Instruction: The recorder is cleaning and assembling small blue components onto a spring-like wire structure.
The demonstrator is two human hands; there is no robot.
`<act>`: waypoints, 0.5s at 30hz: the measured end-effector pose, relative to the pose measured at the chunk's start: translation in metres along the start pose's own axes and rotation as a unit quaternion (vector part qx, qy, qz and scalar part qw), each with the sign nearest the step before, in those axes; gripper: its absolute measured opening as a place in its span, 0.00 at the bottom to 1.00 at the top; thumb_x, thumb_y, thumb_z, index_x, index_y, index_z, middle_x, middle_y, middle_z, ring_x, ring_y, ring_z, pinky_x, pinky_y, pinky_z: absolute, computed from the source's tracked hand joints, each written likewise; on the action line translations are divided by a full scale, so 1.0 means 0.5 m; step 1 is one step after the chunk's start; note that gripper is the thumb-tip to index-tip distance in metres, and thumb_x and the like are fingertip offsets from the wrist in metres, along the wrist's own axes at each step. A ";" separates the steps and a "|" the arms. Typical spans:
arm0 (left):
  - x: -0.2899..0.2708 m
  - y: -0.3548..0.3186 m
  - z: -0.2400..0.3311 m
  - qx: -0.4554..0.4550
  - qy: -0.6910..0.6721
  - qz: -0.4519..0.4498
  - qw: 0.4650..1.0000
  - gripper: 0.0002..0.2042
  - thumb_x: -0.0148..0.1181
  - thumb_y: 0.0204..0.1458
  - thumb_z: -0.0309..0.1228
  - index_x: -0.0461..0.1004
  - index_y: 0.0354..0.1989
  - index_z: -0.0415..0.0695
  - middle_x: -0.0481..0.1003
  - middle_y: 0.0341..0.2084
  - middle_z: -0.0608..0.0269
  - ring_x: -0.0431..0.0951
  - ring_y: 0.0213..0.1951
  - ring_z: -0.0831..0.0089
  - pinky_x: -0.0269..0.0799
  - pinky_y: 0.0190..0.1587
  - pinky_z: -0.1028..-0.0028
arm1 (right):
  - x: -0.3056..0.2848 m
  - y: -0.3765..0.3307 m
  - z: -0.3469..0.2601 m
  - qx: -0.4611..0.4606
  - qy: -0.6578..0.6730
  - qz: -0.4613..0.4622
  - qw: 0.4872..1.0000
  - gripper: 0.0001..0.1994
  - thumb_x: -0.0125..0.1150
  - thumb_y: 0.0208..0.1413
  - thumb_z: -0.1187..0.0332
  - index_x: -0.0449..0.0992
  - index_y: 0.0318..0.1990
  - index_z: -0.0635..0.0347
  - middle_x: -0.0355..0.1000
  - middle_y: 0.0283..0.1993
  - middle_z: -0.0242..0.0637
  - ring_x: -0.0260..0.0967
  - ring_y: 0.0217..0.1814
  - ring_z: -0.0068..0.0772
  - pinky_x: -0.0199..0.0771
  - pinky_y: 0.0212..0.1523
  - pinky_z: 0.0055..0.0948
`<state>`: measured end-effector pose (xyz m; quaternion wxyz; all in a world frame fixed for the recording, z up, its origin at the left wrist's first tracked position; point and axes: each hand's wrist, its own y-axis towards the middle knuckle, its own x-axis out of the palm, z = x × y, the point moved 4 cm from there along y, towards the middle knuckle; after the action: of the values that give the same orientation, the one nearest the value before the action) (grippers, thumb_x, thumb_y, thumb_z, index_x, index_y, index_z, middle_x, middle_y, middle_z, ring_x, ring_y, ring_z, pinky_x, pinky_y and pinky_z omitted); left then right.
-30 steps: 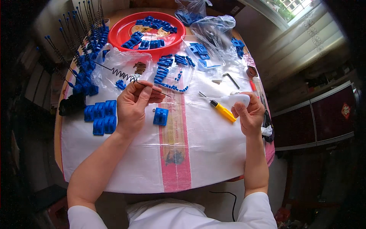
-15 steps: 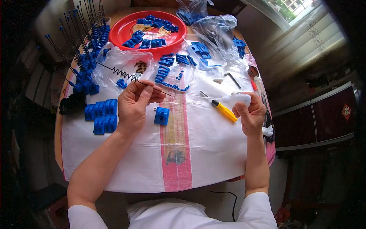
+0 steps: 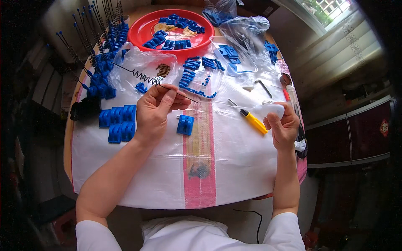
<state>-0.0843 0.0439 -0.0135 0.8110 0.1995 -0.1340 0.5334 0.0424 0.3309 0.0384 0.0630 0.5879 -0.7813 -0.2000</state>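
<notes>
Two hands up over white table cover (image 3: 138,175). Left hand (image 3: 155,109), left of centre, fingertips pressed together on thin dark rod (image 3: 167,87) with coiled spring toward its upper-left end; rod slants from spring at upper left down toward frame centre. Compared with a second ago: rod now clearly drawn out and raised, thumb and forefinger shifted along it. Right hand (image 3: 284,127), right of centre, closed around small white bottle (image 3: 269,109), held slightly closer to yellow-handled screwdriver (image 3: 253,121) than before, not touching it. Single blue clip (image 3: 185,124) lies flat just right of left hand, unmoved. Red tray (image 3: 138,31) of blue parts at top centre, untouched. Judgement: rod-and-spring piece picked and readied, bottle standing by.
</notes>
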 end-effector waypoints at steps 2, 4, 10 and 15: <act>-0.002 0.002 -0.004 -0.003 -0.014 0.002 1.000 0.05 0.52 0.63 0.29 0.73 0.42 0.43 0.79 0.35 0.58 0.82 0.39 0.67 0.80 0.45 0.68 | -0.001 0.000 -0.002 0.001 0.002 0.001 1.000 0.13 0.65 0.57 0.66 0.73 0.44 0.65 0.74 0.31 0.32 0.70 0.28 0.15 0.69 0.26 0.15; -0.001 0.001 -0.004 -0.005 -0.005 0.003 1.000 0.05 0.52 0.62 0.28 0.73 0.42 0.43 0.79 0.35 0.58 0.82 0.39 0.68 0.80 0.45 0.68 | -0.002 0.000 -0.004 -0.005 -0.006 -0.004 1.000 0.13 0.65 0.57 0.66 0.73 0.44 0.64 0.74 0.30 0.32 0.70 0.28 0.15 0.69 0.26 0.15; -0.002 0.002 -0.005 -0.005 -0.002 0.003 1.000 0.05 0.52 0.62 0.28 0.73 0.43 0.43 0.79 0.35 0.58 0.82 0.39 0.68 0.80 0.45 0.68 | -0.003 0.000 -0.004 -0.010 -0.011 -0.008 1.000 0.14 0.66 0.57 0.65 0.73 0.44 0.64 0.74 0.30 0.32 0.70 0.28 0.15 0.70 0.26 0.15; -0.001 0.001 -0.004 -0.003 0.007 0.004 1.000 0.05 0.52 0.62 0.28 0.73 0.42 0.43 0.79 0.35 0.58 0.82 0.39 0.68 0.80 0.45 0.68 | -0.001 0.001 -0.004 -0.011 -0.007 -0.011 1.000 0.13 0.66 0.57 0.65 0.73 0.43 0.64 0.74 0.31 0.32 0.70 0.28 0.15 0.70 0.26 0.15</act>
<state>-0.0851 0.0446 -0.0153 0.8104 0.1934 -0.1308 0.5374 0.0430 0.3312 0.0404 0.0621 0.5941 -0.7732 -0.2129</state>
